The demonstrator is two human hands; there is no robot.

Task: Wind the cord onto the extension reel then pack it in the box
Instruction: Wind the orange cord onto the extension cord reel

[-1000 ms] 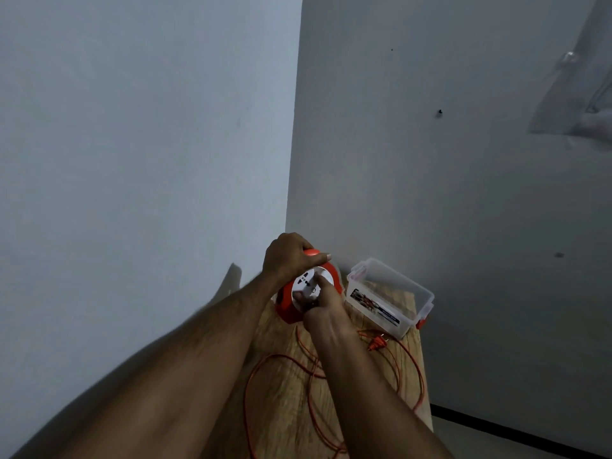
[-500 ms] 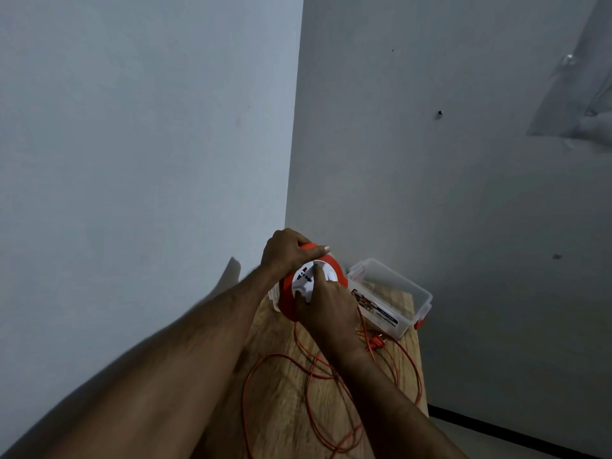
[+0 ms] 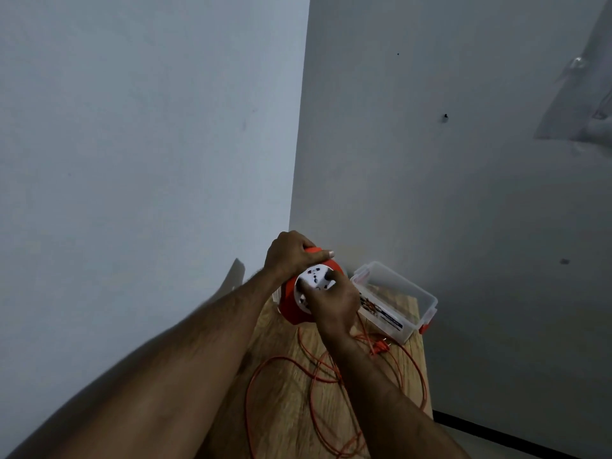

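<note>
The left hand (image 3: 291, 253) clamps the extension reel (image 3: 291, 299) by its top rim; the right hand (image 3: 334, 303) grips its white face. The loose cord (image 3: 281, 362) trails below and nearer than both grips, looped on the table (image 3: 281, 339), with the box (image 3: 394, 303) just right of the right hand.

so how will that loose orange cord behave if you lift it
Probably floppy: the cord lies in slack, overlapping loops on the table. It looks thin, so likely light. The crossed loops may snag or tangle as it is pulled up.
</note>
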